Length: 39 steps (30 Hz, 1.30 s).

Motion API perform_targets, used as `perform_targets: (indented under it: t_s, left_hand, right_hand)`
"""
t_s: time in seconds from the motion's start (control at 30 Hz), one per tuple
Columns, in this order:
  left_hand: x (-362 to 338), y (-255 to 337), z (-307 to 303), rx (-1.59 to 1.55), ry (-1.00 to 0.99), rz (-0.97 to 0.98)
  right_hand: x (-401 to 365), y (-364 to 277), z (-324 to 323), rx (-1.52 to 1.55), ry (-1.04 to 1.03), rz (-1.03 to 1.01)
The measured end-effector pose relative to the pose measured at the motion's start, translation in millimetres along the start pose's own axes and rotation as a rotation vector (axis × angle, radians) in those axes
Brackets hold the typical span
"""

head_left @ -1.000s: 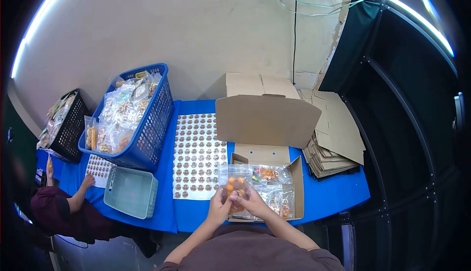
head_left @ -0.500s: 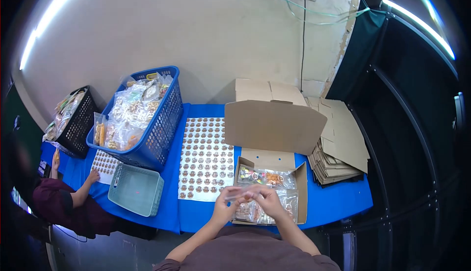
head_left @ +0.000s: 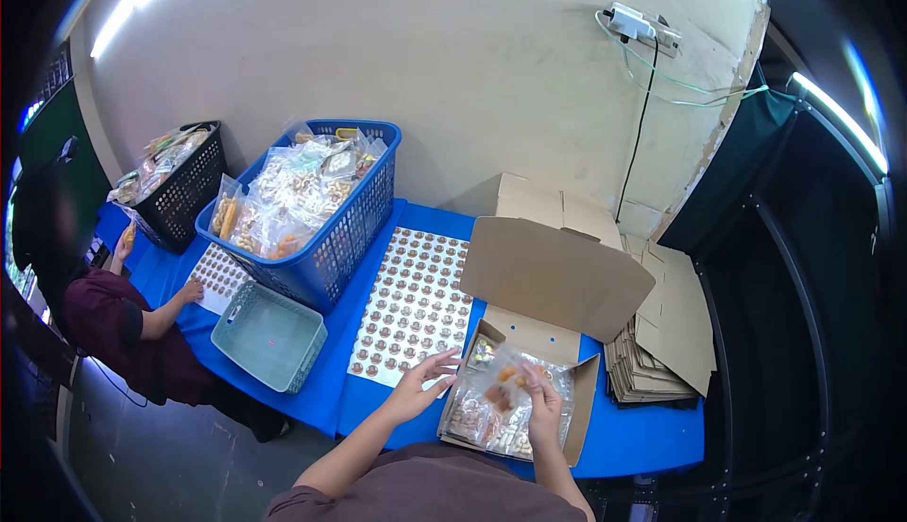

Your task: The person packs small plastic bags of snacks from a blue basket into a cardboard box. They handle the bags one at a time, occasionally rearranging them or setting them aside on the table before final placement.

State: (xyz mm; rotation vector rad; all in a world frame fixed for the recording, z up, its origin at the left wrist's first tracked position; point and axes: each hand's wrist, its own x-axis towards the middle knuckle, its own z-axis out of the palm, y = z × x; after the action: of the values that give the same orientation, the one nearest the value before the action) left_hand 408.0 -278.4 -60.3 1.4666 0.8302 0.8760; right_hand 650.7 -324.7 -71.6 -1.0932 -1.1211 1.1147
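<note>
Over the open cardboard box (head_left: 584,409), my right hand (head_left: 545,410) pinches a clear plastic bag (head_left: 506,388) with orange-brown pieces inside. The bag looks slightly blurred. My left hand (head_left: 425,386) is held apart from it at the box's left edge, fingers spread, with nothing in it. Inside the box lie several clear bags of snacks (head_left: 499,432), partly covered by the held bag. The box's lid (head_left: 557,262) stands raised at the back. Left of the box is a sheet of round stickers (head_left: 413,307).
A blue basket (head_left: 354,229) heaped with bagged snacks stands left, a grey-green tray (head_left: 269,338) before it. Further left are a black basket (head_left: 184,196) and a co-worker (head_left: 118,333), whose hand rests by another sticker sheet (head_left: 219,276). Flattened cardboard boxes (head_left: 675,324) are stacked right.
My hands were together over the box, with clear plastic between them. Now they are apart: the left is open and the right holds the bag. The camera view has swung left.
</note>
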Motion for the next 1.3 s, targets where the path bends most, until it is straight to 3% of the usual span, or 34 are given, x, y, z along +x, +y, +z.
perform_targets:
  t_s: [0.03,0.1,0.13,0.17,0.23,0.3,0.37,0.43,0.5,0.57,0.63,0.7,0.77,0.8,0.83,0.9,1.1,1.17,1.3]
  left_hand:
    - [0.3,3.7,3.1,0.0,0.003,0.003]
    - [-1.3,12.4,18.3,0.11,-0.101,0.045]
    - [0.5,8.4,29.0,0.239,-0.11,0.197]
    - [-0.5,3.5,40.8,0.243,-0.108,0.196]
    - [-0.7,-1.3,57.4,0.177,0.016,0.38]
    - [-1.2,6.6,57.4,0.16,0.057,0.413]
    - [-5.2,15.1,55.1,0.106,-0.016,0.25]
    - [-6.9,12.7,59.2,-0.002,0.052,0.239]
    - [-6.3,4.0,57.1,0.173,0.054,0.085]
    - [-6.2,-2.0,65.6,0.063,0.142,0.133]
    - [-8.1,-0.1,69.7,-0.085,0.182,0.019]
    - [-6.2,2.5,71.0,-0.126,0.184,0.027]
    - [-4.6,3.7,66.9,-0.417,0.324,-0.043]
    - [-3.2,1.0,61.3,-0.346,0.324,-0.004]
    - [-2.1,7.8,58.0,-0.362,0.318,-0.017]
    - [-1.3,10.9,58.2,-0.45,0.293,0.001]
    - [-10.9,-8.3,53.3,-0.219,0.312,-0.064]
    - [-10.9,5.5,54.4,-0.305,0.284,-0.005]
    - [-8.9,10.9,48.9,-0.363,0.186,0.025]
  right_hand:
    - [6.0,-13.4,9.9,-0.008,0.155,-0.07]
    - [1.1,-29.7,28.1,0.028,0.124,-0.019]
    - [0.0,-26.3,32.6,-0.134,0.007,-0.096]
    - [-1.0,-22.6,37.7,-0.293,-0.11,-0.175]
    - [-3.3,-16.4,43.8,-0.3,-0.121,-0.261]
    - [-0.1,-15.6,38.5,-0.277,-0.116,-0.327]
    - [4.3,-6.4,31.3,-0.236,-0.101,-0.302]
    - [6.3,-9.4,32.1,-0.154,0.003,-0.267]
    - [7.6,-19.2,34.5,-0.255,0.032,-0.305]
    - [13.3,3.7,24.1,-0.41,-0.133,-0.33]
    - [12.1,11.9,19.9,-0.543,-0.1,-0.354]
    - [12.6,6.4,23.0,-0.668,-0.071,-0.373]
    - [7.6,-28.8,42.0,-0.601,0.227,-0.352]
    - [9.5,-44.5,57.2,-0.46,0.355,-0.362]
    - [9.2,-36.7,50.9,-0.46,0.353,-0.343]
    - [16.8,-14.5,32.5,-0.212,-0.045,-0.144]
    - [9.2,-7.8,37.5,-0.139,-0.068,-0.092]
    - [4.9,-9.5,39.8,-0.038,-0.156,-0.041]
    - [4.7,-26.3,33.4,-0.18,-0.167,-0.103]
